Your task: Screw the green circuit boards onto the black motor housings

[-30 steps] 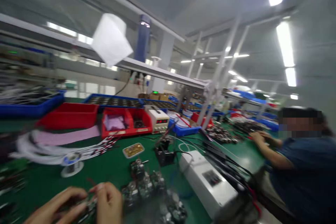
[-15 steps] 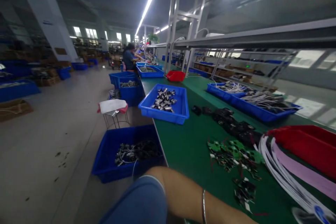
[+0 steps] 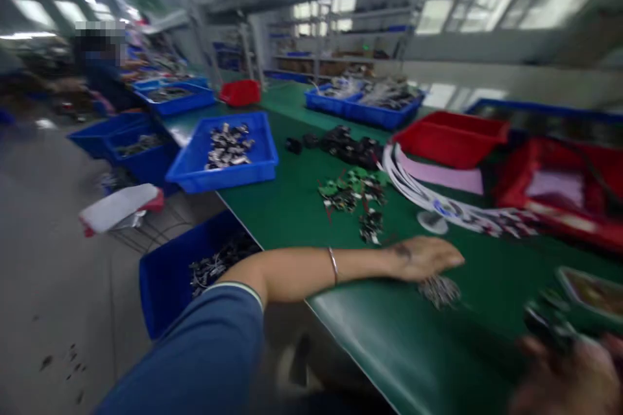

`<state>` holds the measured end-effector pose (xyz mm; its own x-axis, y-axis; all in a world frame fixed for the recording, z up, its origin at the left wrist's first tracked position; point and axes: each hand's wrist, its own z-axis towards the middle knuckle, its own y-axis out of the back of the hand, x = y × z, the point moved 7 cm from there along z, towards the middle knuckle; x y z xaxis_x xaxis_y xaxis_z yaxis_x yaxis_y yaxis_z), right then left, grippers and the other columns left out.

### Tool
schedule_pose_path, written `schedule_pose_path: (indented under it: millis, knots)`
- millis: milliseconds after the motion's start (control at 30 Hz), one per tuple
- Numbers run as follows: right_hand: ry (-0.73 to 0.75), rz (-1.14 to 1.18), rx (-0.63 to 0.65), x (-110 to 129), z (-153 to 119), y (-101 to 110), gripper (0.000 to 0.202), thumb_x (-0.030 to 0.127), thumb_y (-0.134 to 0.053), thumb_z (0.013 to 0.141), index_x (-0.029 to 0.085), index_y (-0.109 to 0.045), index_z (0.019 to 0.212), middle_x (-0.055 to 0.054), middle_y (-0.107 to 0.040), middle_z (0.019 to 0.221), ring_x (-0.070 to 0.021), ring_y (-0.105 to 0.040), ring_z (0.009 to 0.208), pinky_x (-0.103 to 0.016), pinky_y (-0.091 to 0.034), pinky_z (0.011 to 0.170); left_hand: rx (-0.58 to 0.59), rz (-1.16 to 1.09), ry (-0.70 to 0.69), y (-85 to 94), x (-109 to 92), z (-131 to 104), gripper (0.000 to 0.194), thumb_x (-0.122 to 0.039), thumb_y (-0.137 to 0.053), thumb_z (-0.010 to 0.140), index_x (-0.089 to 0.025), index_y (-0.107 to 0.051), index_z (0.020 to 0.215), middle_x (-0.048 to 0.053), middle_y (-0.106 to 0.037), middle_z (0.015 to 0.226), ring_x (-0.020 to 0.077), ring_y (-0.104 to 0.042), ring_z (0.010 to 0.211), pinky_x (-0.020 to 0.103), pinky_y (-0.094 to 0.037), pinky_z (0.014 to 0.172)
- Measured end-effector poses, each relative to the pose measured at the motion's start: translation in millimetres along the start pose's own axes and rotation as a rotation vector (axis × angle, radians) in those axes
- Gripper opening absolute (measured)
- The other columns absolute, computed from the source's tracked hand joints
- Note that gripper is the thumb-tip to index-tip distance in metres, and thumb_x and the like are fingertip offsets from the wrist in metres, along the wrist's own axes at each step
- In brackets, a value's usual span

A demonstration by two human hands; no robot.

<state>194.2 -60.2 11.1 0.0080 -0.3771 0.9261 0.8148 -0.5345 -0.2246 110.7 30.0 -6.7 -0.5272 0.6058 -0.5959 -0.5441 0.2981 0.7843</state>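
Observation:
My left hand [image 3: 428, 258] reaches across the green bench, palm down with its fingers stretched out. It lies over a small pile of thin silvery pieces [image 3: 439, 290], partly covering it; whether it touches them I cannot tell. At the lower right, smeared by motion, my right hand [image 3: 574, 369] is closed around a dark green circuit board [image 3: 549, 318]. Left of the white cables lie green circuit boards [image 3: 355, 185] with red wires, and a smaller dark cluster of parts [image 3: 371, 225] in front of them.
A blue tray [image 3: 195, 175] of metal parts sits at the bench's left edge. Black parts [image 3: 348, 146], white cables [image 3: 413, 188] and red bins [image 3: 452, 136] lie farther back. A green-rimmed container [image 3: 579, 301] stands beside my right hand. Below is a blue crate [image 3: 156, 292]; a person [image 3: 100, 71] is farther off.
The view has swung to the right and down. My left hand and the blurred right hand have come into sight, along with the silvery pile and the green-rimmed container.

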Motion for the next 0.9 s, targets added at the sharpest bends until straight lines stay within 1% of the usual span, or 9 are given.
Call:
schedule_pose_path:
  millis: [33, 100, 233, 333, 400, 500, 667, 833, 900]
  knots:
    - [0.008, -0.019, -0.149, 1, -3, 32, 0.018, 0.036, -0.065, 0.084, 0.024, -0.064, 0.098, -0.004, -0.062, 0.097, -0.0117, -0.058, 0.071, -0.026, -0.051, 0.061, 0.014, -0.025, -0.003, -1.0, -1, -1, 0.032, -0.017, -0.036, 0.097, -0.005, -0.057, 0.119, 0.011, -0.061, 0.126, 0.0132, -0.053, 0.123, 0.023, -0.035, 0.110]
    - [0.004, -0.039, -0.298, 1, -10, 66, 0.014, 0.032, -0.073, 0.075, 0.025, -0.064, 0.084, 0.000, -0.059, 0.084, -0.0078, -0.053, 0.057, -0.022, -0.047, 0.051, 0.076, -0.073, -0.050, -7.7, -3, -2, 0.035, -0.019, -0.035, 0.098, -0.002, -0.051, 0.124, 0.014, -0.057, 0.129, 0.0159, -0.050, 0.124, 0.029, -0.034, 0.111]
    - [0.087, 0.018, -0.260, 7, -13, 63, 0.022, 0.031, -0.070, 0.077, 0.019, -0.061, 0.094, -0.001, -0.060, 0.096, -0.0075, -0.054, 0.061, -0.020, -0.049, 0.049, 0.220, -0.128, -0.257, -29.2, -21, -12, 0.041, -0.034, -0.053, 0.092, -0.011, -0.052, 0.126, 0.010, -0.054, 0.132, 0.0163, -0.047, 0.126, 0.031, -0.033, 0.112]
    - [0.112, -0.020, -0.196, 12, -15, 52, 0.023, 0.026, -0.068, 0.080, 0.017, -0.060, 0.099, -0.001, -0.060, 0.092, -0.0069, -0.055, 0.059, -0.019, -0.049, 0.049, 0.213, -0.087, -0.461, -41.3, -35, -21, 0.041, -0.039, -0.065, 0.084, -0.012, -0.058, 0.113, 0.012, -0.056, 0.126, 0.0200, -0.049, 0.122, 0.033, -0.037, 0.108]
    - [0.111, -0.021, -0.182, 13, -16, 52, 0.021, 0.024, -0.066, 0.082, 0.016, -0.059, 0.100, 0.000, -0.060, 0.086, -0.0068, -0.055, 0.056, -0.019, -0.048, 0.049, 0.179, -0.062, -0.526, -46.3, -38, -23, 0.027, -0.036, -0.059, 0.089, -0.013, -0.060, 0.103, 0.010, -0.060, 0.114, 0.0190, -0.052, 0.111, 0.032, -0.041, 0.100]
    - [0.111, -0.002, -0.198, 13, -16, 57, 0.019, 0.023, -0.065, 0.082, 0.016, -0.059, 0.098, 0.000, -0.059, 0.086, -0.0072, -0.055, 0.057, -0.019, -0.048, 0.047, 0.160, -0.037, -0.498, -49.2, -33, -21, 0.018, -0.029, -0.048, 0.095, -0.014, -0.059, 0.094, 0.007, -0.060, 0.099, 0.0171, -0.053, 0.096, 0.032, -0.042, 0.093]
    - [0.067, 0.001, -0.190, 8, -14, 59, 0.020, 0.024, -0.066, 0.081, 0.017, -0.060, 0.098, -0.002, -0.061, 0.092, -0.0064, -0.055, 0.055, -0.018, -0.049, 0.046, 0.197, -0.061, -0.447, -37.1, -32, -27, 0.010, -0.023, -0.054, 0.093, -0.014, -0.058, 0.090, 0.005, -0.060, 0.092, 0.0163, -0.053, 0.091, 0.029, -0.043, 0.087]
    - [0.013, 0.041, -0.181, 2, -14, 55, 0.019, 0.026, -0.068, 0.078, 0.018, -0.062, 0.095, -0.001, -0.062, 0.092, -0.0062, -0.054, 0.054, -0.018, -0.049, 0.046, -0.028, -0.104, -0.316, -6.8, -24, -20, 0.008, -0.021, -0.055, 0.092, -0.014, -0.059, 0.092, 0.005, -0.061, 0.094, 0.0152, -0.056, 0.092, 0.029, -0.043, 0.088]
    - [-0.004, 0.064, -0.175, 1, -13, 55, 0.019, 0.026, -0.069, 0.078, 0.019, -0.062, 0.094, -0.001, -0.062, 0.093, -0.0059, -0.054, 0.054, -0.018, -0.048, 0.046, -0.050, -0.066, -0.263, -9.9, -22, -14, 0.009, -0.022, -0.056, 0.091, -0.015, -0.060, 0.093, 0.003, -0.061, 0.092, 0.0155, -0.056, 0.091, 0.029, -0.043, 0.087]
